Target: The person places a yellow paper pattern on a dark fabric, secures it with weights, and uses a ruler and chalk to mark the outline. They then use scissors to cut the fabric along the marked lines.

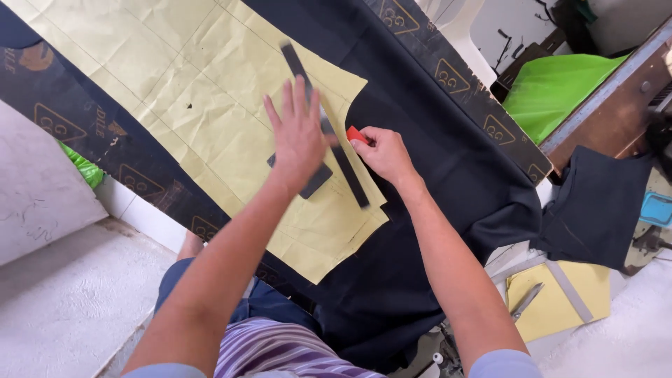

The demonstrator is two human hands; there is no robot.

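Note:
My left hand [297,133] lies flat with fingers spread on a yellow paper pattern [210,91] and presses down a long dark ruler [353,175] and a small dark block [315,180] under it. My right hand [383,152] pinches a small red piece of chalk [355,134] at the pattern's right edge, next to the ruler. The pattern rests on black fabric [434,140] spread over a dark work board.
The board's patterned dark edge [476,105] runs at the right and left. Green fabric [553,87] lies at the upper right. A second black piece [595,203] hangs at the right. Below it, scissors [525,301] and a strip rest on yellow paper [560,297].

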